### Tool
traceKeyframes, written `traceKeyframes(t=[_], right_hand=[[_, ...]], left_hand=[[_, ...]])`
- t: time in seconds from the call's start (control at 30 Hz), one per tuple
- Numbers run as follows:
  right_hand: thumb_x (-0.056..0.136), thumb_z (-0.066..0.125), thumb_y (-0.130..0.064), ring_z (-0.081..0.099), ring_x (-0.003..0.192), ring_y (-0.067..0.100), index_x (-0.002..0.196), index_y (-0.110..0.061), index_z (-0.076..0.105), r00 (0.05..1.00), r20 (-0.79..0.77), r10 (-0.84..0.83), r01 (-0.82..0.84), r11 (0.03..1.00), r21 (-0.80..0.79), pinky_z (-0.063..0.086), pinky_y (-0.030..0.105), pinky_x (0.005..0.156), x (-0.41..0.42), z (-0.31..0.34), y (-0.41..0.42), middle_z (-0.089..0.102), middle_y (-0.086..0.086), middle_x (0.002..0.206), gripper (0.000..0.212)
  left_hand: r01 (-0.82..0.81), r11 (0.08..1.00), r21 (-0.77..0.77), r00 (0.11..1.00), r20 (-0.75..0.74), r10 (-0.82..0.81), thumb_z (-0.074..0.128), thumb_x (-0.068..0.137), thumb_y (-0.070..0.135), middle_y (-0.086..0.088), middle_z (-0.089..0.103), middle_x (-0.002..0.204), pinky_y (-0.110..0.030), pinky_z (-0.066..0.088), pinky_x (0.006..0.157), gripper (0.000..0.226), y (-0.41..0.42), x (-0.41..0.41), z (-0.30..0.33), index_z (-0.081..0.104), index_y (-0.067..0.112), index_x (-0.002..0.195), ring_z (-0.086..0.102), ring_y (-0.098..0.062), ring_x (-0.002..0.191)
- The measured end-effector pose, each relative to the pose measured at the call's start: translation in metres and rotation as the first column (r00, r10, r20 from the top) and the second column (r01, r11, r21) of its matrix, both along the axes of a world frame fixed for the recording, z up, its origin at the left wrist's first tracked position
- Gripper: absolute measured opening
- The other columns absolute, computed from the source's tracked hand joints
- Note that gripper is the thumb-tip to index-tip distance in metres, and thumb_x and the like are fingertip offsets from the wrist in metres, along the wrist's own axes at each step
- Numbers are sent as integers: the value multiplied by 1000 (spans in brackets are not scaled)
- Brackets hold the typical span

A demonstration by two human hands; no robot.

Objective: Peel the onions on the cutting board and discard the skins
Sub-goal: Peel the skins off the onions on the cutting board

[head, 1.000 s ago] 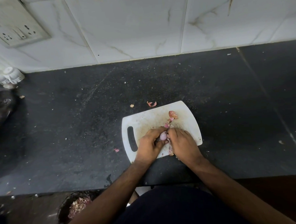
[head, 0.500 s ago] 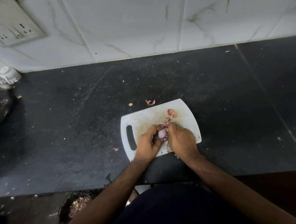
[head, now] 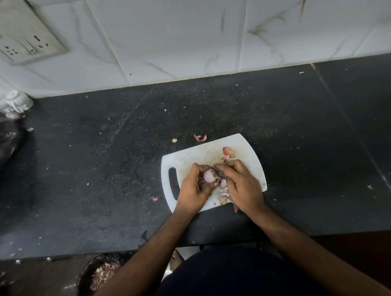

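Cupping a small pink onion point(head: 209, 176) in curled fingers, the left hand point(head: 193, 188) holds it just above the white cutting board point(head: 190, 158), with the pale, glossy, partly peeled side of the bulb facing up. The right hand point(head: 243, 186) meets it from the other side, its fingertips drawn together and pinching a dark shred of skin point(head: 219, 177) at the onion's right edge, so the two hands nearly touch over the middle of the board. Directly below the onion, between the hands, lie loose pieces of pink peel point(head: 223, 197), and another curled skin piece point(head: 227, 151) sits on the board's far side near its upper right corner. The board lies tilted on the dark tabletop point(head: 101, 175), its slotted handle at the left and its near edge close to the front of the tabletop. Just beyond the board's far edge a curled skin scrap point(head: 200, 138) rests on the tabletop with a smaller fleck point(head: 174, 140) beside it, and a pink bit point(head: 154, 198) lies just left of the board. Below the tabletop's front edge, at the lower left, a dark round bin point(head: 83, 280) on the floor holds a heap of onion skins point(head: 103, 273). At the far left stand white ribbed containers point(head: 13, 102) against the tiled wall point(head: 184, 35), which carries a socket plate point(head: 23, 37).
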State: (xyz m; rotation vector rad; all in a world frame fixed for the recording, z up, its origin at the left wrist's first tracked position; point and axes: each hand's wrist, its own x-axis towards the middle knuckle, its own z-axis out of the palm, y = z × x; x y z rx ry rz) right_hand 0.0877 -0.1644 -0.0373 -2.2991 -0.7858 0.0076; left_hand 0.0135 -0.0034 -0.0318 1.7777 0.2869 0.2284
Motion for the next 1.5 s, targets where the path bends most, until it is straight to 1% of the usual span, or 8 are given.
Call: traceKeyframes(t=[0.17,0.33,0.7,0.93,1.03,1.17,1.3,1.5], right_hand=[[101,53,-37,61,100,17,120,-19,60,988,111,105,-99,994,-54,53,33,76,-2,-2,1,60,-3,111,27],[94,62,-18,56,88,22,96,-13,54,987,157,37,-27,997,-69,48,36,71,-1,-6,3,59,2,94,9],[88,58,-15,60,91,26,102,-11,56,962,237,136,-72,963,-260,42,35,85,2,-10,7,63,5,97,14],[103,32,-36,59,83,25,101,-8,52,990,-105,-91,96,994,46,50,41,71,4,-7,3,61,7,94,34],[103,49,-19,59,98,23,110,-9,53,990,-85,-109,115,991,73,53,40,83,3,-9,5,60,5,107,13],[93,53,3,57,117,15,120,-13,64,986,-116,-121,137,981,135,48,25,101,3,-4,3,58,-1,123,33],[95,49,-11,55,119,16,122,-12,67,999,-47,16,-12,995,97,48,35,104,3,-2,-2,61,-1,123,33],[101,47,-47,52,122,22,123,-21,65,951,168,260,-229,956,-186,43,42,100,-4,-5,-4,59,0,127,38]], left_hand=[[14,989,149,999,36,-20,76,89,4,5,69,114,-24,55,91,30,-4,-1,-1,59,11,113,68,-9,106],[-3,963,269,1000,10,0,84,82,18,11,68,111,-40,53,91,33,-4,0,-5,61,21,106,60,-15,108],[6,931,365,1000,7,-9,82,84,31,23,63,108,-47,47,89,35,-5,0,0,54,41,102,53,-12,101],[-66,992,109,998,12,65,87,79,13,13,73,107,-30,53,94,37,4,0,4,60,25,102,68,-9,105],[-68,994,88,998,26,65,84,82,7,14,72,111,-32,55,94,37,2,-1,5,61,19,108,68,-8,106],[-74,991,113,997,23,71,75,90,9,12,69,118,-39,56,97,36,4,0,3,61,20,121,66,-11,112],[-74,991,115,997,19,73,77,90,13,10,71,116,-35,53,101,36,5,1,1,63,20,123,66,-13,113],[-172,978,-118,985,0,174,79,87,8,-1,75,112,-40,55,99,34,11,3,0,65,19,115,71,-20,107]])
